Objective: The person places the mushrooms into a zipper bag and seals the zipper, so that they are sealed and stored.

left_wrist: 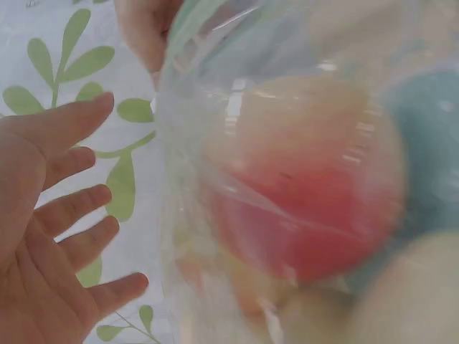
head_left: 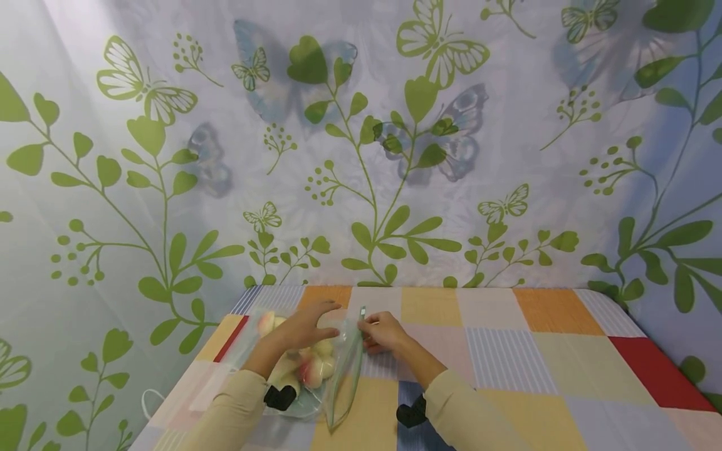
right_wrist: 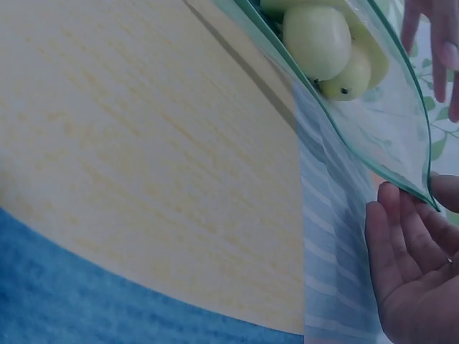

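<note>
A clear zip bag [head_left: 358,369] with a green-edged mouth lies on the table, its mouth gaping toward the right. Inside are several rounded fruits [head_left: 316,369], pale yellow-green with some red blush; one large red-blushed fruit [left_wrist: 308,186] fills much of the left wrist view. My right hand [head_left: 383,331] pinches the far corner of the bag's mouth between thumb and fingers, as the right wrist view also shows at the green rim [right_wrist: 430,143]. Over the bag's far part is my left hand [head_left: 304,327], fingers spread and holding nothing.
A patchwork cloth [head_left: 553,363] covers the table. Behind it hangs a curtain [head_left: 361,188] printed with leaves and butterflies. A white cable [head_left: 144,401] loops beside the table's left edge. Black bands [head_left: 280,397] sit at both wrists.
</note>
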Demonstrator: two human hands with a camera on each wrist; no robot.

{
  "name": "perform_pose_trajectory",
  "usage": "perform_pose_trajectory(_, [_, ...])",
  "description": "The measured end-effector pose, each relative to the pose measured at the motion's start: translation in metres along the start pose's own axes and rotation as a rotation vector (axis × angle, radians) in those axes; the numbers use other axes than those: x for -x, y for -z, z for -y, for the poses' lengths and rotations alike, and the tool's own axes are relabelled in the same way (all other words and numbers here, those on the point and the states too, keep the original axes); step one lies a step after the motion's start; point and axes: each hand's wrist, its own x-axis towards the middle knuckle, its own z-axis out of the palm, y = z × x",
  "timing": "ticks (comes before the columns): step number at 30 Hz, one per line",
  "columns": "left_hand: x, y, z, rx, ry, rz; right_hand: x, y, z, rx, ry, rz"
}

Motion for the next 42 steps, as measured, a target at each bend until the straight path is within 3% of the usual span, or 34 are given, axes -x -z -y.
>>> perform_pose_trajectory(4, [-0.019, 0.001, 0.005, 0.013, 0.005, -0.018, -0.002, 0.000, -0.002, 0.016, 0.026, -0.008])
perform_pose_trajectory(11, [-0.039, -0.009, 0.019, 0.099, 0.105, -0.049, -0.004, -0.001, -0.006, 0.106, 0.100, -0.023])
perform_pose_trajectory(15, [-0.047, -0.016, 0.027, 0.160, 0.086, -0.064, -0.004, -0.002, -0.008, 0.132, 0.128, -0.017])
perform_pose_trajectory(20, [-0.054, -0.021, 0.030, 0.198, 0.089, -0.021, -0.003, -0.002, -0.008, 0.134, 0.157, -0.018])
perform_pose_trajectory(24, [-0.058, -0.025, 0.030, 0.261, 0.140, 0.015, -0.003, -0.003, -0.010, 0.135, 0.183, -0.033])
perform_pose_trajectory(28, [-0.058, -0.029, 0.030, 0.292, 0.166, 0.012, -0.005, -0.003, -0.012, 0.144, 0.197, -0.044])
perform_pose_trajectory(34, [-0.056, -0.032, 0.030, 0.297, 0.190, -0.068, -0.006, -0.002, -0.015, 0.170, 0.199, -0.039])
perform_pose_trajectory(42, [-0.056, -0.037, 0.030, 0.328, 0.292, -0.166, -0.008, 0.001, -0.012, 0.232, 0.188, -0.013])
